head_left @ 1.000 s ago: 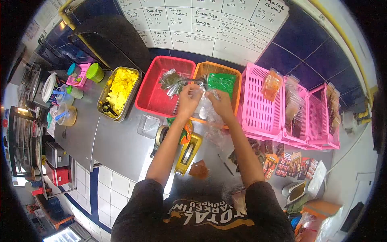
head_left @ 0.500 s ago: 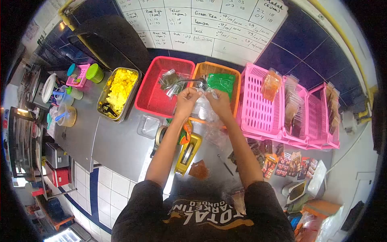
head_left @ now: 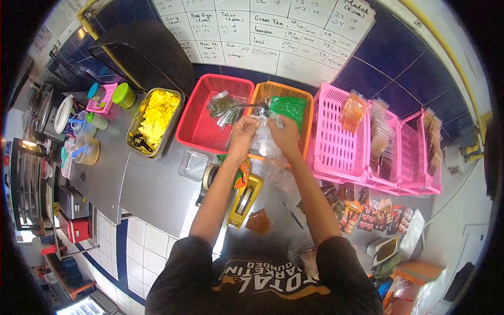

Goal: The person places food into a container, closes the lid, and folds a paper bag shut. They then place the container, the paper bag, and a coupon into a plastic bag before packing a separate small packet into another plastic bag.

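My left hand (head_left: 243, 132) is closed, thumb and fingers pinching one side of a clear plastic bag (head_left: 264, 146). Opposite it, my right hand (head_left: 284, 135) grips the bag's other side. Both hands are raised over the front part of an orange basket (head_left: 310, 113). Behind the fingers lies a green packet (head_left: 290, 106) in that basket, with a dark handle beside it. A red basket (head_left: 193, 128) stands to the left, holding a clear packet of dark green contents (head_left: 222, 105). More crumpled clear plastic (head_left: 281, 177) hangs or lies below my right hand.
A yellow tape dispenser (head_left: 245, 202) and a small orange-brown packet (head_left: 259, 221) lie near me. Left stands a metal tray of yellow food (head_left: 157, 115); a clear container (head_left: 194, 165) sits before the red basket. Pink baskets (head_left: 338, 142) with sachets line the right, near printed packets (head_left: 370, 214).
Both hands stay over the orange basket with only slight finger movement at the plastic bag. Everything else is where it was.
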The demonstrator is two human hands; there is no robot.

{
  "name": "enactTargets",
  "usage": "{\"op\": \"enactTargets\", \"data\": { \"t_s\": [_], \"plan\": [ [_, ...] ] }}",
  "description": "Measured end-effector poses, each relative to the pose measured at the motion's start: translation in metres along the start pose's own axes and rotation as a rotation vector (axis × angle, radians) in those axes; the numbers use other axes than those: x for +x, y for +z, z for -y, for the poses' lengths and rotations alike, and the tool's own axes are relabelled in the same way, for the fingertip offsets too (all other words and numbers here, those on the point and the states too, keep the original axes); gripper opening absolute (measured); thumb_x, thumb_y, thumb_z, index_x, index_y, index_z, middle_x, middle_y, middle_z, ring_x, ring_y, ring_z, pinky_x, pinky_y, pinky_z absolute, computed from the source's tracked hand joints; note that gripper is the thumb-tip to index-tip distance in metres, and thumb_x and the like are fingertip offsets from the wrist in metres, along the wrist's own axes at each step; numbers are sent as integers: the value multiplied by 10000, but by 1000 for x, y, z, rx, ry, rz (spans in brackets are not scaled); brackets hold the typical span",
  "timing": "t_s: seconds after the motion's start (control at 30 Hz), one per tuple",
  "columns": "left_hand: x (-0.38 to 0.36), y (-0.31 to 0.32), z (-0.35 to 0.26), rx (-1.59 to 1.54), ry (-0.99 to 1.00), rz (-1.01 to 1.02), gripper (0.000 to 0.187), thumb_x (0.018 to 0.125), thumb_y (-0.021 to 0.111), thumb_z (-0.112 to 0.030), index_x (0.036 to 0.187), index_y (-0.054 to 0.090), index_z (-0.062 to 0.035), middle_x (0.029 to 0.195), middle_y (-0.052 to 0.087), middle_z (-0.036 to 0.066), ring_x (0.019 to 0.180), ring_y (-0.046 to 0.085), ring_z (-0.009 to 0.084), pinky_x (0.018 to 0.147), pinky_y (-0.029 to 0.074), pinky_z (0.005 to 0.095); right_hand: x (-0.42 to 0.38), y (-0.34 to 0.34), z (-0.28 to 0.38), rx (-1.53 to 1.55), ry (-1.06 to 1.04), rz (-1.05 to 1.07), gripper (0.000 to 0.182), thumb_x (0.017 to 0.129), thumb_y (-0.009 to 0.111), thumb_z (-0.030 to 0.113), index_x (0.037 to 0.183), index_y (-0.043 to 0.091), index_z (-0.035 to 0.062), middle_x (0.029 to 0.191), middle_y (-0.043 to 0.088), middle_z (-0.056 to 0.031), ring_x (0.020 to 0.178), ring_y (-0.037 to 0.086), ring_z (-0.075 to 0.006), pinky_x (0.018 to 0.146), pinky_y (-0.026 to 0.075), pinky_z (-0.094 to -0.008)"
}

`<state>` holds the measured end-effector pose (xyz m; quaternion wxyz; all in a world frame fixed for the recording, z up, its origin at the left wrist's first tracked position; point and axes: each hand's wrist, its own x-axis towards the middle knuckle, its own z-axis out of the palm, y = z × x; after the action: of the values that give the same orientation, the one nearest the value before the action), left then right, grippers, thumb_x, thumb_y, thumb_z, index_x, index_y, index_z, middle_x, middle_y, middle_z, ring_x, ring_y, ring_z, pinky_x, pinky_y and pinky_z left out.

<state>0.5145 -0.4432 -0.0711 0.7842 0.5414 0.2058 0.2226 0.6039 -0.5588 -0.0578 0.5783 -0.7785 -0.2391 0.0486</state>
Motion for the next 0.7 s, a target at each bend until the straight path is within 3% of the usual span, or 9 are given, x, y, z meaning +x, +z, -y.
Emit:
{"op": "enactTargets", "data": {
  "t_s": [0.13,0.27,0.37,0.47,0.57,0.67,0.7],
  "plan": [
    [1,-2,0,-9,24,15,147,925,687,-108,813,593,-120,778,565,-66,690,462,42,640,375,221,2,-3,-1,-3,28,27,261,843,706,237,910,700,-15,802,707,-184,715,666,-222,674,502,-389],
    [5,-9,8,4,42,24,167,917,700,-113,803,578,-114,755,540,-74,694,446,32,633,358,221,1,-1,-4,54,-3,-27,272,855,705,249,877,680,-21,801,692,-199,728,669,-288,684,496,-420],
    [4,-18,16,165,76,-17,132,868,681,-37,822,566,-81,782,572,-7,668,508,109,590,383,274,4,2,-24,-3,16,-89,275,874,686,249,903,667,-23,832,684,-213,768,665,-343,710,495,-442],
    [-13,-15,-9,1165,432,-224,85,800,609,18,858,563,-24,856,600,127,732,564,294,638,428,416,7,-1,-29,-17,35,-145,270,893,660,243,938,641,-23,860,674,-222,799,655,-373,727,490,-460],
    [-27,5,-40,1179,749,-223,155,738,560,28,891,559,8,942,587,218,879,563,422,758,434,536,8,-4,-31,5,37,-167,260,906,642,236,950,617,-19,882,667,-233,818,652,-372,739,486,-465],
    [-13,8,-30,980,976,199,230,715,577,28,945,576,20,1012,617,233,972,583,424,837,458,508,7,-8,-19,-39,46,-150,256,914,637,232,945,601,-20,896,661,-242,831,650,-371,746,483,-466],
    [-11,6,-25,1051,890,300,268,757,580,-27,1020,603,23,1067,635,232,1047,593,420,920,460,508,7,-10,-16,-53,43,-139,258,919,633,232,951,594,-22,901,659,-243,835,648,-368,750,482,-467]
  ]
}}
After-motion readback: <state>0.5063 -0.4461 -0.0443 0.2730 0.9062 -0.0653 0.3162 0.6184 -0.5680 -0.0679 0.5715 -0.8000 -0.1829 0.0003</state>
